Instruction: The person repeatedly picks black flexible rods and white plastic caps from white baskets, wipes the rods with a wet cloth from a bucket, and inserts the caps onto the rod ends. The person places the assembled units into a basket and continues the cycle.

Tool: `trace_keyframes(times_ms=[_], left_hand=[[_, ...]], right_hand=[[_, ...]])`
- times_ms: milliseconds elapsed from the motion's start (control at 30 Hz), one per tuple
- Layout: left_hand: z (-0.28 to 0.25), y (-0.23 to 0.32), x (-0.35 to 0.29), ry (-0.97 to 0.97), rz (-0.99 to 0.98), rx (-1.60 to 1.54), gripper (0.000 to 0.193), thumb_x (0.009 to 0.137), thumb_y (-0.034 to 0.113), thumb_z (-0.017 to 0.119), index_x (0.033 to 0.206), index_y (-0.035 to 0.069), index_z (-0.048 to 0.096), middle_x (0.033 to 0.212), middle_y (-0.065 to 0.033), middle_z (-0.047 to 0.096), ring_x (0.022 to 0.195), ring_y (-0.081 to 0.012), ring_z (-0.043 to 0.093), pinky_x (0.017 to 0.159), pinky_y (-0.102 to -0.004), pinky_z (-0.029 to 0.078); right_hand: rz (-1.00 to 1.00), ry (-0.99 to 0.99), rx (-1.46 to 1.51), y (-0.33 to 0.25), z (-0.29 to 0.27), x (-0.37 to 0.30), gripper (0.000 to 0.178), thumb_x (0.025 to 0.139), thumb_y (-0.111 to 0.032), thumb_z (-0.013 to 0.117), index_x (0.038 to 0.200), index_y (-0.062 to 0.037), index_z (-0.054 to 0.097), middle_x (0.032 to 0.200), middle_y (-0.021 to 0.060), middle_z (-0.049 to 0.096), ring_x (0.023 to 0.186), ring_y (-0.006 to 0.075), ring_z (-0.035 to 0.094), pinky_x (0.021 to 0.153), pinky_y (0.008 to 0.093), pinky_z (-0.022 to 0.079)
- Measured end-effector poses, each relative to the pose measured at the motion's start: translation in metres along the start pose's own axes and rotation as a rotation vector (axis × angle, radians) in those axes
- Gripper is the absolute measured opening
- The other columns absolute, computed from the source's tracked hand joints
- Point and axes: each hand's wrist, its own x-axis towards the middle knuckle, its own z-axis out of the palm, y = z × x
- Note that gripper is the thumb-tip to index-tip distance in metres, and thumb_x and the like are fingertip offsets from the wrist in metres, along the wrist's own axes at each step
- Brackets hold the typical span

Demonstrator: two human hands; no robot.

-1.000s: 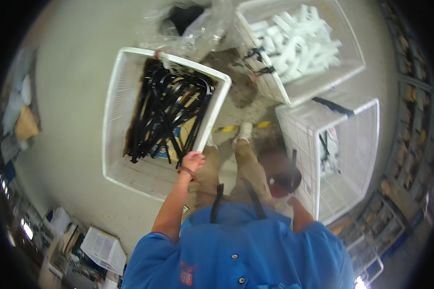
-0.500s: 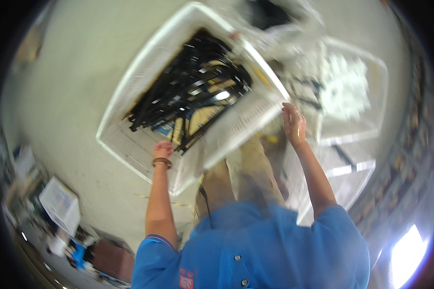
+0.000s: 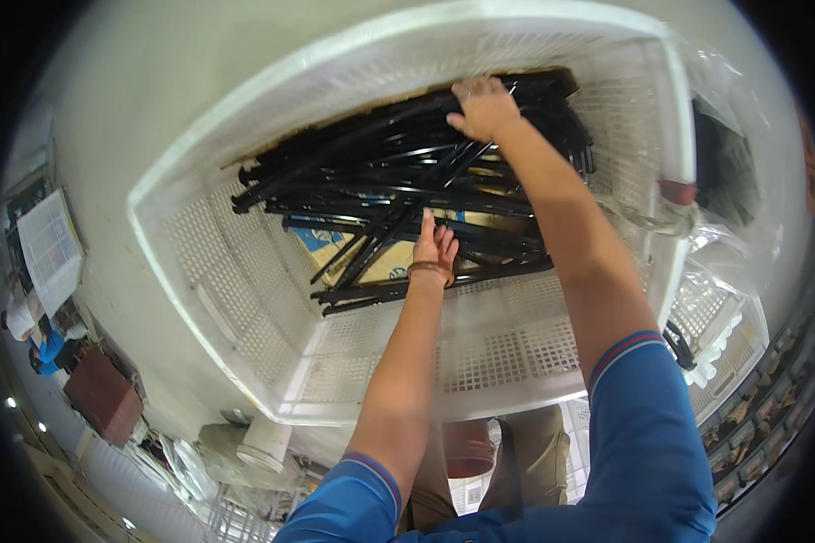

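Observation:
Many long, thin black rods lie crisscrossed in a large white plastic crate with perforated walls. My right hand reaches over to the far side of the pile and rests on the rods there, thumb apart from the bent fingers. Closer to me, my left hand is over the middle of the pile, a brown bracelet on its wrist. Its thumb and fingers are apart, and no rod shows in its grasp. Under the rods, a yellowish printed sheet with blue patches partly shows on the crate's bottom.
A clear plastic bag with something dark inside stands against the crate's right side. Another white crate with white pieces is at the lower right. Shelving with many small bins lines the right edge. A brown box is at left.
The crate now fills more of the view and appears turned. My right hand has moved from beside the near rim onto the far rods; my left hand has moved from the crate's near-left part to mid-pile.

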Motion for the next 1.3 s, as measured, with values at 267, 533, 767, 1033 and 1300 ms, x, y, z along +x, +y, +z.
trace_keyframes(times_ms=[267,533,767,1033,1300], left_hand=[[0.025,0.006,0.053,0.064,0.025,-0.157,0.085,0.068,0.064,0.082,0.125,0.008,0.052,0.116,-0.0042,0.054,0.122,-0.0234,0.051,0.110,-0.0407,0.036],[0.039,-0.003,0.040,0.003,0.122,-0.447,0.086,0.067,0.075,0.074,0.119,0.009,0.056,0.112,-0.0001,0.060,0.102,-0.0161,0.058,0.087,-0.0328,0.047],[0.022,-0.061,0.051,-0.337,0.022,-0.660,0.080,0.073,0.069,0.072,0.122,0.008,0.056,0.118,-0.0049,0.060,0.113,-0.0236,0.056,0.102,-0.0437,0.046],[0.012,-0.082,0.054,-0.314,0.002,-0.445,0.059,0.078,0.057,0.076,0.116,0.015,0.061,0.116,-0.0003,0.064,0.112,-0.0220,0.060,0.094,-0.0459,0.050],[0.010,-0.092,0.014,-0.519,0.021,-0.557,0.076,0.082,0.064,0.066,0.136,0.012,0.052,0.135,-0.0070,0.058,0.124,-0.0278,0.054,0.105,-0.0491,0.044]], right_hand=[[0.090,-0.392,0.051,0.019,0.027,0.064,0.097,0.068,-0.077,0.066,0.127,0.0006,0.061,0.127,0.0207,0.063,0.121,0.0358,0.059,0.103,0.0438,0.045],[-0.001,-0.577,0.098,0.016,0.005,0.034,0.107,0.063,-0.080,0.068,0.125,0.0072,0.060,0.127,0.0266,0.061,0.120,0.0380,0.059,0.102,0.0457,0.045],[-0.139,-0.471,0.275,0.015,0.043,-0.045,0.103,0.064,-0.075,0.070,0.134,-0.0010,0.056,0.139,0.0162,0.051,0.131,0.0359,0.046,0.106,0.0447,0.040],[0.309,-0.819,0.469,0.076,0.109,-0.030,0.126,0.059,-0.090,0.060,0.139,0.0066,0.049,0.145,0.0309,0.043,0.142,0.0413,0.034,0.116,0.0493,0.028],[0.176,-0.985,0.760,0.043,0.048,-0.113,0.121,0.060,-0.081,0.069,0.143,0.0031,0.044,0.145,0.0243,0.047,0.135,0.0353,0.046,0.113,0.0409,0.035]])
